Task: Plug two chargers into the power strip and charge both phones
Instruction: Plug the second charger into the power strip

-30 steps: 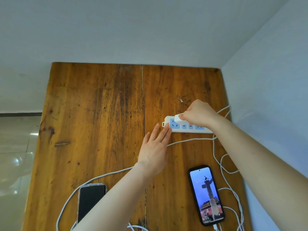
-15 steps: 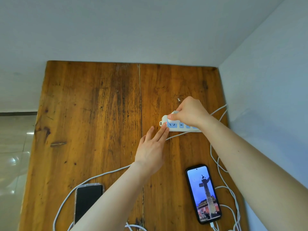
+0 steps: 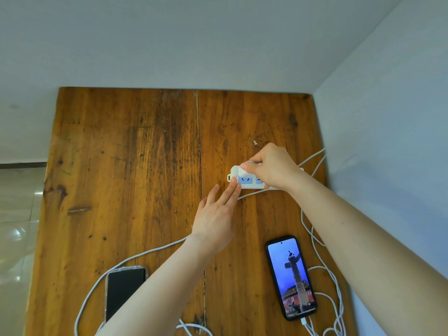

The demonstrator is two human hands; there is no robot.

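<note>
A white power strip [image 3: 244, 181] with blue sockets lies on the wooden table [image 3: 135, 166] at the right. My right hand [image 3: 274, 167] is closed on a white charger [image 3: 243, 171] held over the strip's left end. My left hand [image 3: 218, 217] lies flat with fingers straight, its fingertips touching the strip's near left corner. A lit phone [image 3: 292, 277] lies at the near right with a white cable [image 3: 322, 253] in its bottom. A dark phone [image 3: 124, 289] lies at the near left, and a second white cable [image 3: 135, 257] runs past it toward the strip.
Grey walls close off the table's far and right sides. White cable loops [image 3: 335, 311] pile along the right edge near the lit phone. A shiny tiled floor [image 3: 17, 226] shows beyond the left edge.
My right hand has carried the charger leftward along the strip to its left end. My left hand has slid forward, and its fingertips now touch the strip.
</note>
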